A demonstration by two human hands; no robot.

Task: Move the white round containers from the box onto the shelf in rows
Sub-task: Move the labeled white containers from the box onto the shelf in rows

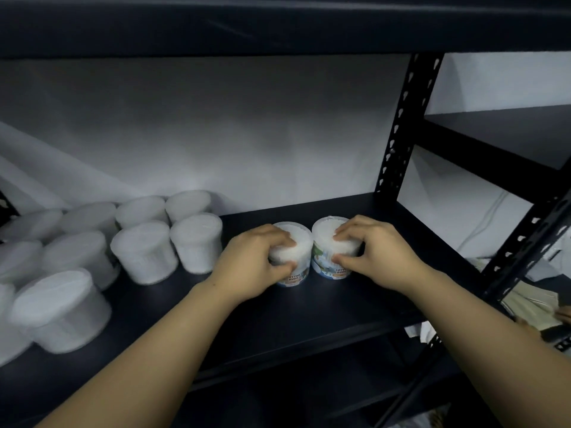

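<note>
At the near edge of the view, two bare forearms reach forward and up over the dark shelf (309,310). Further in, the left hand (251,264) grips a white round container (293,257) from above, fingers curled over its top and thumb pressed to its near side. Just to its right, the right hand (375,253) grips a second container (329,257) the same way. The two tubs stand upright on the shelf, side by side and touching or nearly so, with printed labels reading "cotton buds" facing the viewer. To the left, well apart from this pair, a group of containers (148,254) of the same kind stands in rows running from the near left corner toward the back; they are blurred, so their labels cannot be read. Behind everything hangs a white sheet (247,134) as backdrop. At the far right a black perforated upright (401,125) rises to the upper shelf (278,23).
</note>
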